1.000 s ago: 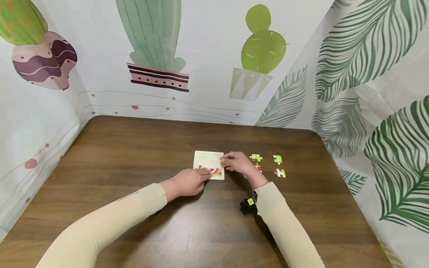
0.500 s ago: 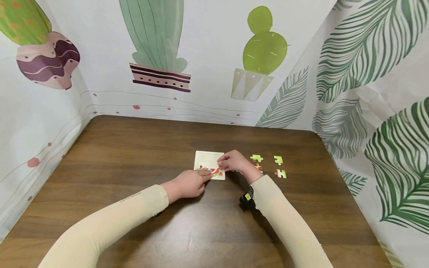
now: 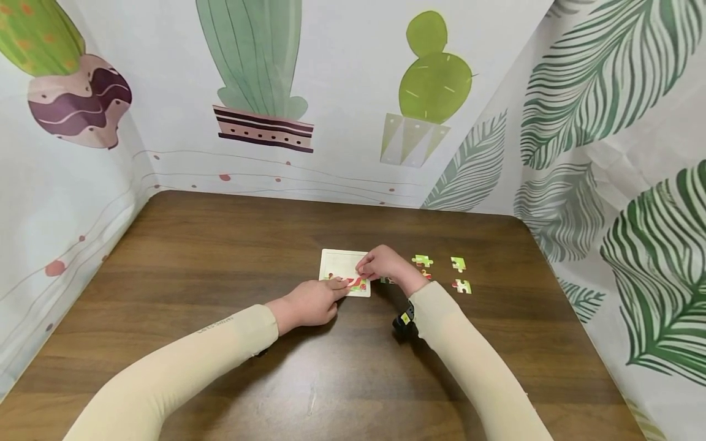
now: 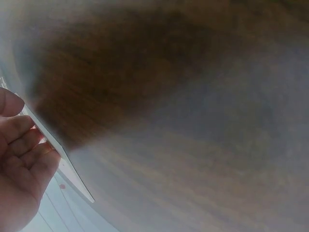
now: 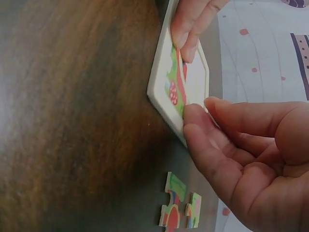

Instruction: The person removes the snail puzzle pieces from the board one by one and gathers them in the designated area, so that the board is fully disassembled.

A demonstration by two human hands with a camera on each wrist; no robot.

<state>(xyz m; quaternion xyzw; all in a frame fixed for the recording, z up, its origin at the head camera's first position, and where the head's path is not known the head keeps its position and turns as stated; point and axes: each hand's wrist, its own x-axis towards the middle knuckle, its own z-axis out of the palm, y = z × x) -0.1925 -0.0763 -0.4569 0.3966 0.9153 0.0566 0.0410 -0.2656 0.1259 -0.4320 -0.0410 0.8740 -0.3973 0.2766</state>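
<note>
A square pale puzzle tray (image 3: 343, 255) lies on the table, its near strip filled with red and green picture pieces. My left hand (image 3: 313, 301) rests at its near edge, extended fingers pressing on the pieces; in the left wrist view, those fingers (image 4: 36, 150) lie along the tray's edge. My right hand (image 3: 385, 263) is at the tray's right side. In the right wrist view, its fingertips (image 5: 190, 126) touch the tray edge beside a piece with a red spotted mushroom (image 5: 174, 92). No loose piece shows between thumb and fingers, though the hand hides part of the tray.
Several loose puzzle pieces lie to the right, among them a green one (image 3: 423, 260), a corner-like one (image 3: 458, 264) and a red-tipped one (image 3: 463, 286). Others are partly hidden behind the right hand. The brown table (image 3: 231, 245) meets a printed wall covering (image 3: 342, 165) at the back.
My right hand has shifted slightly left and toward me along the tray's right edge. The left hand has kept its place on the pieces.
</note>
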